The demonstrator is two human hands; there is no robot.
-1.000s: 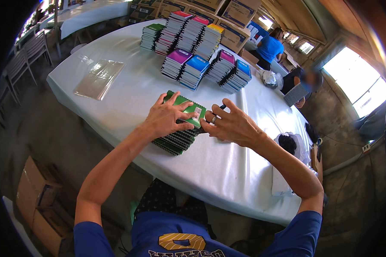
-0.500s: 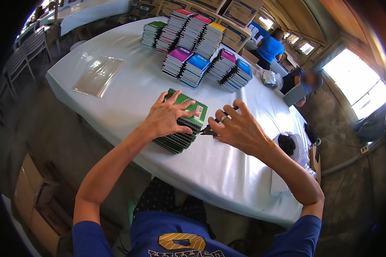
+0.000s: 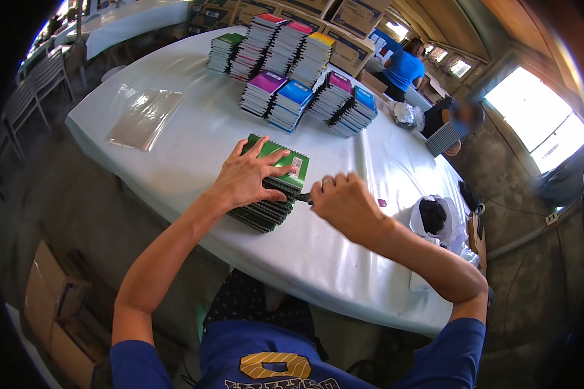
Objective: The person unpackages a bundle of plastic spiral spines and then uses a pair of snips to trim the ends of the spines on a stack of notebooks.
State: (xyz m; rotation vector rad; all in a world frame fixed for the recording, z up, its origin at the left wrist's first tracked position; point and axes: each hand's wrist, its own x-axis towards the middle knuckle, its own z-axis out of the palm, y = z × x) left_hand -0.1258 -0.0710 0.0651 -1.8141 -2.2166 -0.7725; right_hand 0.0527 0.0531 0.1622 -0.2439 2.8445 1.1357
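A stack of green spiral-bound notebooks (image 3: 296, 161) lies in front of me on the white-covered table. My left hand (image 3: 250, 178) rests on top with its fingers spread over the cover, the thumb down against the stack's near side. At the stack's right side, my right hand (image 3: 350, 211) is closed around a pair of dark pliers (image 3: 304, 198). The pliers' tip meets the ends of the spiral bindings beside my left thumb. Most of the pliers' handles are hidden inside my right fist.
Several stacks of coloured spiral notebooks (image 3: 293, 95) stand at the far side of the table (image 3: 194, 155). Clear plastic sleeves (image 3: 148, 118) lie at left. A white plastic bag with black contents (image 3: 433, 217) sits at right. Cardboard boxes (image 3: 357, 23) and two people are beyond.
My right hand has turned and closed more tightly round the pliers, moving slightly left and down. My left hand keeps its place on the stack. A small purple piece now shows beyond my right hand.
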